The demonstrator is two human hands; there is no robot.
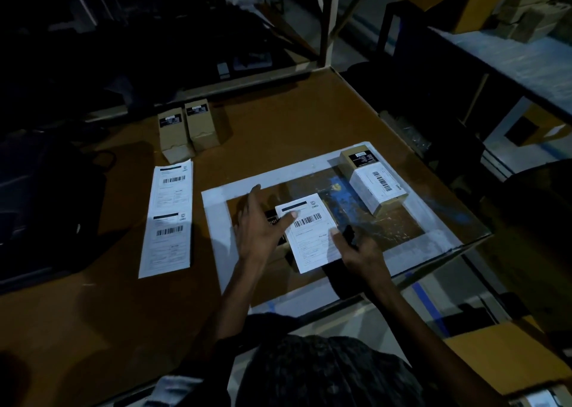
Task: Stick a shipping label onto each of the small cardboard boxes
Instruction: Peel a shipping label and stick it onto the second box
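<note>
A white shipping label (pixel 312 236) lies over a small cardboard box (pixel 276 252), which is mostly hidden under it and my hands. My left hand (pixel 263 227) spreads over the box's left side, its thumb pressing the label's top left corner. My right hand (pixel 356 249) presses straight fingers on the label's right edge. A labelled box (pixel 376 184) lies at the far right of the white-framed work mat (pixel 213 221). Two unlabelled boxes (pixel 188 129) stand at the back. A strip of two labels (pixel 169 221) lies left of the mat.
A dark bag (pixel 46 215) sits at the table's left. The brown table (pixel 294 122) ends just right of the mat. Shelving with stacked cartons (pixel 526 10) stands at the far right. A brown carton (pixel 510 360) is at the lower right.
</note>
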